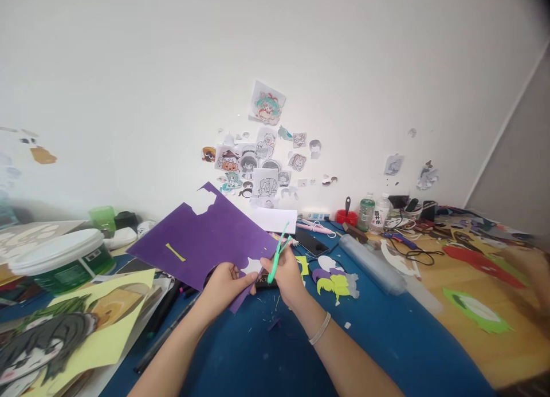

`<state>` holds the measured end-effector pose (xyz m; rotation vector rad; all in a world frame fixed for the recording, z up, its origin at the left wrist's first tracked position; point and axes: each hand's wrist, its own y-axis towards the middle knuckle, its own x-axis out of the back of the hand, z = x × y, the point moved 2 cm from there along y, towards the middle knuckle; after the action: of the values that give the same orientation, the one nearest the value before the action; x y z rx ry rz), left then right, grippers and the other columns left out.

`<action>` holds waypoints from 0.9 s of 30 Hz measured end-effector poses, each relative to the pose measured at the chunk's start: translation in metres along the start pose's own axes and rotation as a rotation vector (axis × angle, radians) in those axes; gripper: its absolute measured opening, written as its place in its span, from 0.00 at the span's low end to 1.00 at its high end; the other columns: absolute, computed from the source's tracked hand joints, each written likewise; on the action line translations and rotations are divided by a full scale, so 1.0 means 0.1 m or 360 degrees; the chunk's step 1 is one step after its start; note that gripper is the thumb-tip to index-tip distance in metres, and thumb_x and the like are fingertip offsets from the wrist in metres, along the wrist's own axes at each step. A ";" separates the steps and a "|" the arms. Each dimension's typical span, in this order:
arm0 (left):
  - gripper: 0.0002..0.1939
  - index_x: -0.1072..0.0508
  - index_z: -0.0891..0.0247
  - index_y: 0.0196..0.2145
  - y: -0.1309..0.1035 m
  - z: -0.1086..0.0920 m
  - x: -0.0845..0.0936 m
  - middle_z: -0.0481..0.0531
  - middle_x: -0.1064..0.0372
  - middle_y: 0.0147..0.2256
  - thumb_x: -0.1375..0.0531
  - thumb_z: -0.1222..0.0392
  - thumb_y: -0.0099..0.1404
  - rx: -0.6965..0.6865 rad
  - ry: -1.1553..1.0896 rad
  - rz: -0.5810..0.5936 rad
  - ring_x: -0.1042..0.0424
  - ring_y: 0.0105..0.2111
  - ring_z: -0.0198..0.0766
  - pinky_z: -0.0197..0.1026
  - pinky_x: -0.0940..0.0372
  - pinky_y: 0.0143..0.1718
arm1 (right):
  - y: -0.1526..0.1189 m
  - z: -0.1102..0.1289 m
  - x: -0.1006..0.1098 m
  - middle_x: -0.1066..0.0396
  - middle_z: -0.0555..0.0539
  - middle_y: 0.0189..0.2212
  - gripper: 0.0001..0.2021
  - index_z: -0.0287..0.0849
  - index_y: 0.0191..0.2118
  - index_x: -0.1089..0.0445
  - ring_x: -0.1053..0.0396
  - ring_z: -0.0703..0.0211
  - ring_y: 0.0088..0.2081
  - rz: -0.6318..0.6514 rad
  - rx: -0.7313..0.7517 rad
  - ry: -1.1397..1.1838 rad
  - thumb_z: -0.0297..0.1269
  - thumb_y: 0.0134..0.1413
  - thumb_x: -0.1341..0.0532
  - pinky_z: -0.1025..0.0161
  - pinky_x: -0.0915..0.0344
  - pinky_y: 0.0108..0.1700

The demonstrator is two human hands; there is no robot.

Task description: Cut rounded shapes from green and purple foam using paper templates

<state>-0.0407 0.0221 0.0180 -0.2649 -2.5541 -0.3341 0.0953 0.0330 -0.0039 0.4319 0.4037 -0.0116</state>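
Observation:
A large purple sheet (223, 225) with ragged cut-outs along its top edge is held up above the blue table. My left hand (226, 288) pinches its lower part, thumb on top, along with a small white paper shape (251, 266). At the sheet's right edge, my right hand (286, 271) is closed on green scissors (273, 265), whose blades point up and away. A thin yellow strip (175, 252) lies on the purple sheet. Small paper scraps (274, 323) are scattered on the table below my hands.
Yellow and purple cut-outs (337, 282) lie right of my hands, near a clear plastic roll (372, 264). A white-lidded green tub (64, 259) and a yellow sheet with a drawn figure (116, 334) are at left. Another person's hand (526, 271) shows at far right.

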 end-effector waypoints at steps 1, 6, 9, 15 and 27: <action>0.21 0.31 0.67 0.16 -0.01 -0.01 0.01 0.50 0.34 0.13 0.43 0.44 0.52 0.0000 -0.0104 0.0111 0.41 0.13 0.32 0.34 0.49 0.15 | 0.01 0.00 0.01 0.29 0.48 0.34 0.20 0.42 0.39 0.37 0.31 0.55 0.37 0.0006 -0.0007 0.0021 0.33 0.35 0.34 0.60 0.34 0.39; 0.20 0.37 0.64 0.41 -0.12 -0.10 0.03 0.58 0.29 0.36 0.51 0.46 0.61 -0.0115 -0.0885 0.0653 0.27 0.28 0.41 0.43 0.35 0.32 | 0.05 -0.01 0.09 0.31 0.47 0.38 0.22 0.42 0.42 0.39 0.32 0.55 0.40 -0.0217 0.0051 0.0178 0.33 0.37 0.34 0.57 0.34 0.42; 0.18 0.36 0.63 0.42 -0.12 -0.05 -0.10 0.56 0.29 0.34 0.43 0.51 0.57 -0.0227 -0.0749 0.0813 0.28 0.32 0.40 0.42 0.36 0.35 | 0.03 -0.03 0.08 0.32 0.47 0.41 0.21 0.44 0.43 0.41 0.32 0.56 0.42 -0.0282 0.0052 0.0297 0.34 0.41 0.36 0.58 0.35 0.44; 0.14 0.37 0.61 0.19 -0.04 0.02 -0.38 0.45 0.40 0.16 0.44 0.52 0.57 -0.0358 -0.0417 -0.0097 0.38 0.18 0.33 0.37 0.40 0.25 | -0.09 -0.05 -0.04 0.32 0.48 0.39 0.20 0.44 0.43 0.41 0.31 0.57 0.38 -0.0265 0.0022 0.0257 0.33 0.42 0.37 0.60 0.33 0.39; 0.20 0.42 0.61 0.18 -0.11 -0.09 -0.02 0.42 0.45 0.15 0.55 0.50 0.64 -0.0297 -0.0519 -0.0640 0.41 0.18 0.32 0.35 0.44 0.25 | -0.17 -0.07 -0.05 0.34 0.51 0.25 0.12 0.42 0.38 0.35 0.38 0.64 0.23 0.0335 0.0125 -0.0692 0.35 0.44 0.39 0.68 0.41 0.25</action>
<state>-0.0376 0.0088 0.0228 0.1457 -2.8944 -0.7347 0.0870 0.0203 -0.0144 0.5326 -0.0717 0.0824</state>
